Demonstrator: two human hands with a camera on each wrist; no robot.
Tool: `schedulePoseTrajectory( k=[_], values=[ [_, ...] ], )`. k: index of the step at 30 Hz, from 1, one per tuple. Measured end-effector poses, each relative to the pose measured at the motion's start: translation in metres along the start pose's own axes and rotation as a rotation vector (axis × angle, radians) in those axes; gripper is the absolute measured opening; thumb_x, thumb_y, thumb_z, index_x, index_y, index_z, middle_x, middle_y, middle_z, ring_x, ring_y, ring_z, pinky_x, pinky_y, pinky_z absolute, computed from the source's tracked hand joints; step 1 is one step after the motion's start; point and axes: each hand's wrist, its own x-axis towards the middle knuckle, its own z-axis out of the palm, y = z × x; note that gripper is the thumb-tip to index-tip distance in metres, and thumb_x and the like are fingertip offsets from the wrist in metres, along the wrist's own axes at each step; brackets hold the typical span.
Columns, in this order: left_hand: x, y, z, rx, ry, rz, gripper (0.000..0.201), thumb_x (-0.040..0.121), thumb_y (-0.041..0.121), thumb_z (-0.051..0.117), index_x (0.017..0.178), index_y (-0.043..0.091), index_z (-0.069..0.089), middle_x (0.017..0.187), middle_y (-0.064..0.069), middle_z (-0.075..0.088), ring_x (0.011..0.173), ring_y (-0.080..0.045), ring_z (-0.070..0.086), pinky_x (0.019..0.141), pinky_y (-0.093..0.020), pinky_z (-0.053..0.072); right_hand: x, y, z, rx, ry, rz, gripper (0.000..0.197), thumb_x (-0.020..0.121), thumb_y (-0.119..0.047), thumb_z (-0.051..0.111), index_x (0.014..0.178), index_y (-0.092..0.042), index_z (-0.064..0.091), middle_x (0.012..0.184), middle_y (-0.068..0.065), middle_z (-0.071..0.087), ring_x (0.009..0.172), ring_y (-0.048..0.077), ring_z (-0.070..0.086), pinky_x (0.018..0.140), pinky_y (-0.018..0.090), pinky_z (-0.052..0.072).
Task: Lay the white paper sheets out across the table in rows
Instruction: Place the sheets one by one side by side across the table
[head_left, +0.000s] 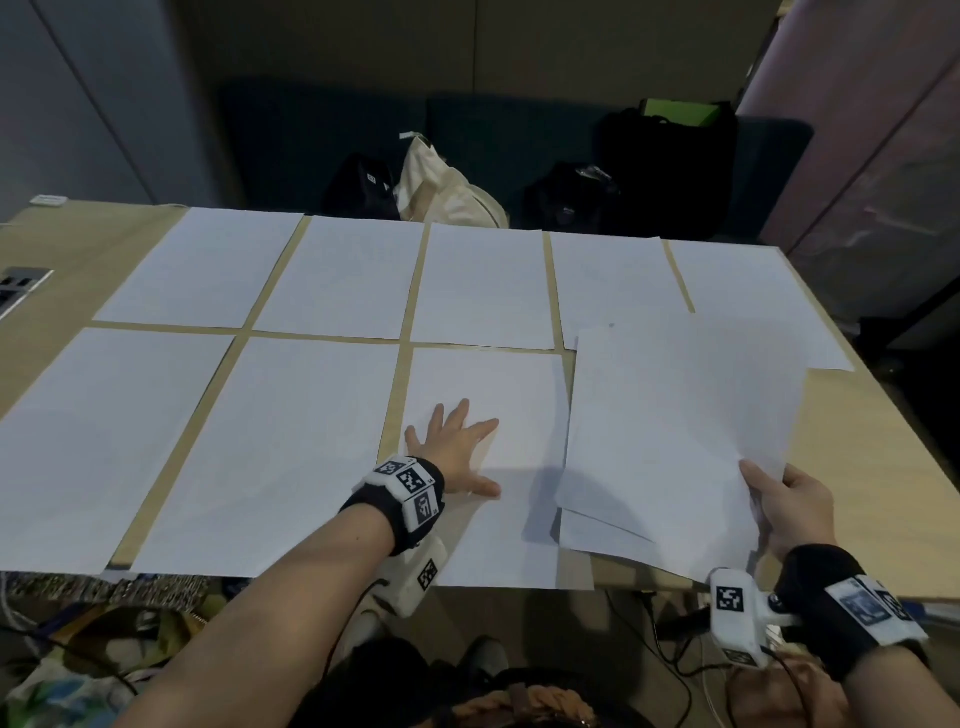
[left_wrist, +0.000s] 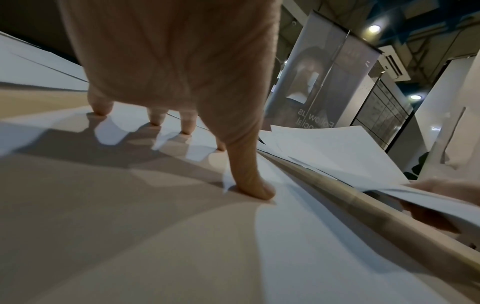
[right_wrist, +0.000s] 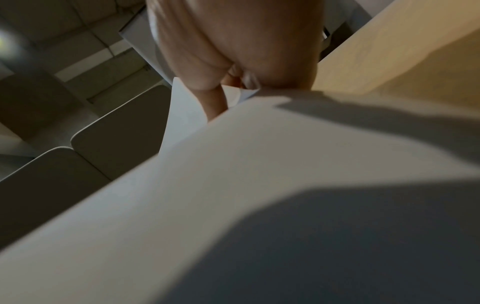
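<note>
The left hand (head_left: 457, 449) is lying flat with fingers spread on the third near-row sheet (head_left: 498, 467) on the worktop (head_left: 852, 467). The right hand (head_left: 795, 512) is pinching a stack of sheets (head_left: 675, 441) (raised just beside it). Five sheets are filling the far row (head_left: 483, 283).

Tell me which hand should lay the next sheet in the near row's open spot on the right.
Probably the right hand. It already grips the loose stack of sheets over that bare part of the table. The left hand lies flat with spread fingers on the third near sheet.
</note>
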Motion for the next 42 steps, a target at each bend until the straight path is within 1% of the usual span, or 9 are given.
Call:
schedulePoseTrajectory(
  k=[2,4,8,12,23,30,33,37,42],
  values=[
    [0.001,-0.002,-0.002,0.004,0.004,-0.004,0.097,0.071,0.050,0.071,0.147,0.040,0.012,0.160,0.000,-0.013,0.147,-0.027,-0.016,0.113,-0.060,-0.003,0.003,0.000,-0.005,0.024,0.003,0.015,0.037,0.088,-0.004,0.058,0.122,0.010,0.054,0.100,0.014,0.071,0.039,-0.001,0.059,0.039,0.006,0.046],
    [0.001,-0.004,-0.003,0.003,0.004,-0.009,0.098,0.070,0.050,0.072,0.147,0.040,0.012,0.160,0.000,-0.012,0.147,-0.027,-0.016,0.113,-0.061,-0.002,0.005,0.002,-0.006,0.028,0.003,0.011,0.038,0.089,-0.003,0.057,0.124,0.009,0.053,0.111,0.017,0.064,0.043,-0.003,0.062,0.044,0.006,0.049],
    [-0.001,-0.004,-0.002,-0.008,0.006,-0.023,0.098,0.070,0.047,0.073,0.147,0.039,0.013,0.160,-0.001,-0.012,0.147,-0.028,-0.015,0.112,-0.061,0.000,0.005,-0.002,-0.004,0.019,0.014,0.004,0.039,0.089,-0.004,0.056,0.126,0.009,0.051,0.128,0.028,0.056,0.080,0.024,0.060,0.073,0.024,0.053],
    [-0.004,-0.005,-0.003,-0.024,0.005,-0.016,0.097,0.070,0.046,0.073,0.147,0.038,0.014,0.160,0.000,-0.012,0.147,-0.027,-0.015,0.113,-0.061,-0.001,0.006,0.001,-0.004,0.058,0.020,0.020,0.038,0.089,-0.005,0.057,0.125,0.008,0.053,0.125,0.029,0.057,0.065,0.015,0.053,0.042,0.009,0.048],
    [-0.004,-0.005,-0.006,-0.018,0.000,-0.026,0.098,0.070,0.045,0.074,0.148,0.038,0.014,0.160,-0.001,-0.011,0.147,-0.028,-0.013,0.113,-0.061,0.001,0.001,0.007,0.002,0.051,-0.035,0.037,0.039,0.089,-0.002,0.055,0.125,0.011,0.051,0.127,0.026,0.056,0.068,0.012,0.054,0.044,0.004,0.049],
    [-0.009,0.008,-0.008,-0.099,0.143,0.059,0.080,0.078,0.054,0.061,0.146,0.037,0.022,0.161,0.002,0.000,0.149,-0.022,-0.006,0.115,-0.053,-0.002,-0.003,0.006,0.004,0.025,-0.084,0.035,0.038,0.088,-0.002,0.056,0.125,0.010,0.051,0.094,0.015,0.063,0.047,0.002,0.064,0.042,0.008,0.049],
    [-0.009,0.029,-0.014,-0.237,0.226,0.133,0.066,0.088,0.047,0.051,0.146,0.028,0.027,0.160,0.001,0.013,0.148,-0.020,0.008,0.117,-0.044,0.008,-0.002,0.006,0.003,0.023,-0.123,0.050,0.038,0.088,-0.003,0.056,0.125,0.008,0.052,0.094,0.014,0.065,0.052,0.006,0.064,0.044,0.010,0.052],
    [-0.011,0.061,-0.022,-0.557,0.102,0.114,0.061,0.097,0.038,0.037,0.148,0.008,0.021,0.143,-0.009,0.042,0.139,-0.024,0.034,0.111,-0.032,0.026,-0.004,0.003,-0.001,0.026,-0.180,0.068,0.037,0.089,-0.002,0.056,0.124,0.009,0.052,0.061,-0.004,0.072,0.046,-0.001,0.066,0.045,0.011,0.052],
    [-0.001,0.084,-0.015,-0.800,0.009,0.074,0.048,0.093,0.026,0.048,0.136,0.007,0.037,0.128,-0.016,0.057,0.114,-0.035,0.058,0.098,-0.046,0.047,-0.007,0.000,-0.010,0.019,-0.214,0.058,0.034,0.090,-0.003,0.054,0.122,0.008,0.052,0.057,-0.007,0.072,0.043,0.000,0.064,0.041,0.012,0.050]
  ],
)
